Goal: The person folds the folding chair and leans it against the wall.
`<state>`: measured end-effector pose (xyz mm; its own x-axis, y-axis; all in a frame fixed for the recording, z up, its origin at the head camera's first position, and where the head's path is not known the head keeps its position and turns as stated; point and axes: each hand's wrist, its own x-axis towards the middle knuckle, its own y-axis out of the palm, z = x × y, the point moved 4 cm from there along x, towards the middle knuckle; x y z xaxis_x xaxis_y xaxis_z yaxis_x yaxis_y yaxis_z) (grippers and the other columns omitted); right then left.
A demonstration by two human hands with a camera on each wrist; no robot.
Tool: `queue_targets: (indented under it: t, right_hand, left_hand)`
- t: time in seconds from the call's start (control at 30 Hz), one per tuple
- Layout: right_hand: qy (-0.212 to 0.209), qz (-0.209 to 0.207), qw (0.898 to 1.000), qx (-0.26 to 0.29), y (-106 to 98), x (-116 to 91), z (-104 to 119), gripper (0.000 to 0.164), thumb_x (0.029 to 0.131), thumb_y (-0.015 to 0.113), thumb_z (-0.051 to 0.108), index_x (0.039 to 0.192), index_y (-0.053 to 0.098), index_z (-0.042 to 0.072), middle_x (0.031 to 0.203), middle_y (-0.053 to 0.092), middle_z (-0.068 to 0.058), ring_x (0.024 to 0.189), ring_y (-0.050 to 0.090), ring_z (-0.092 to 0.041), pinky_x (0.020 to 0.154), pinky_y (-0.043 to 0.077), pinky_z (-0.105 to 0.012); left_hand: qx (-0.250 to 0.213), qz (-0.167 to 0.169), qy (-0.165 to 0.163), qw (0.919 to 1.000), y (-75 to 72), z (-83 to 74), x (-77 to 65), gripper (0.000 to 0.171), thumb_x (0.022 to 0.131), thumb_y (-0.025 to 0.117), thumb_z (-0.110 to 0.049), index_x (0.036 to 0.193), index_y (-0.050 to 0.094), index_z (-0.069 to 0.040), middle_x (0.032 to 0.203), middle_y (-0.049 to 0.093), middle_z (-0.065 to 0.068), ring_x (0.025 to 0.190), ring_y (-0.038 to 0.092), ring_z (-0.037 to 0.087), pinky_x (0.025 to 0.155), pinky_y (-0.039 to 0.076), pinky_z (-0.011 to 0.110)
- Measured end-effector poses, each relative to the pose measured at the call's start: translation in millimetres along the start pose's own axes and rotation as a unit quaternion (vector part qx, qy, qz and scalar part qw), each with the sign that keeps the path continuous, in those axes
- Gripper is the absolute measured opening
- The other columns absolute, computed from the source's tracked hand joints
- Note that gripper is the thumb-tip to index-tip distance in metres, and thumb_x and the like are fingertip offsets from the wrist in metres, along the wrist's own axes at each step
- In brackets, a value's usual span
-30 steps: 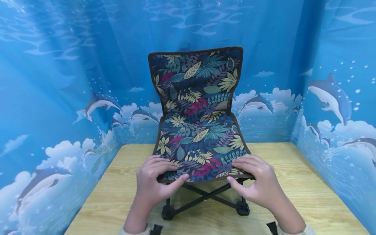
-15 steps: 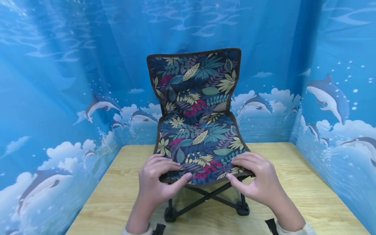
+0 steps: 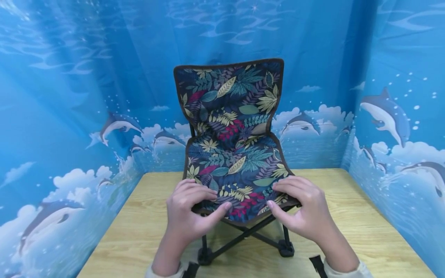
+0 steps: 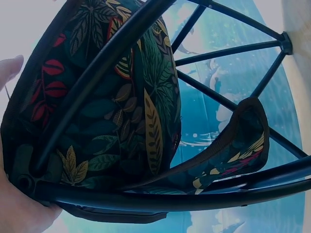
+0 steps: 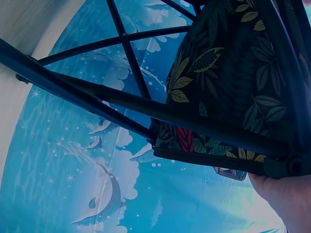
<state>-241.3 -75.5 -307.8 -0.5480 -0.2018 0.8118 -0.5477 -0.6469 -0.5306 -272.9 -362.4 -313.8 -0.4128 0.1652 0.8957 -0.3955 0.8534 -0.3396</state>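
Observation:
A small folding chair (image 3: pixel 238 164) with dark leaf-print fabric and black tube legs stands upright on the wood-grain table. My left hand (image 3: pixel 189 210) grips the seat's front left corner, fingers over the fabric and thumb at the front edge. At the front right corner, my right hand (image 3: pixel 306 202) holds on in the same way. Between the hands the seat fabric sags. In the left wrist view, the palm (image 4: pixel 22 206) lies against the corner joint under the seat. The right wrist view shows the other palm (image 5: pixel 286 196) below the opposite corner joint. The far legs are hidden in the head view.
The wood-grain table (image 3: pixel 351 216) extends to both sides of the chair. A blue curtain (image 3: pixel 104 77) printed with dolphins and waves encloses the back and sides. Crossed black leg tubes (image 3: pixel 243 234) run below the seat front, ending in black feet (image 3: pixel 286 249) on the table.
Both hands have come slightly closer together, the left one moving more. The left front foot has shifted right, and the seat's front edge and the backrest's top edge dip more.

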Motion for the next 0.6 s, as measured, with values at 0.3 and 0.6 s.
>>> queue_targets:
  t: [0.3,0.6]
  right_hand:
    - [0.015,-0.007,1.0,-0.004,-3,5,6,0.03,0.071,0.09,0.023,0.1,0.084,0.015,0.102,0.082,0.001,0.104,0.074,-0.024,0.109,0.042,-0.014]
    - [0.014,-0.017,1.0,0.009,-7,12,10,0.028,0.072,0.089,0.021,0.1,0.084,0.017,0.103,0.082,0.0,0.104,0.074,-0.025,0.111,0.04,-0.014]
  left_hand:
    - [-0.014,-0.003,-0.002,0.9999,0.8,-4.6,7.6,0.03,0.081,0.089,-0.052,0.079,0.082,-0.023,0.082,0.079,-0.012,0.08,0.073,0.008,0.098,0.053,0.048]
    - [-0.025,-0.013,0.011,0.9995,3.4,-12.5,15.3,0.03,0.083,0.088,-0.052,0.08,0.082,-0.023,0.083,0.08,-0.011,0.082,0.074,0.009,0.097,0.054,0.047]
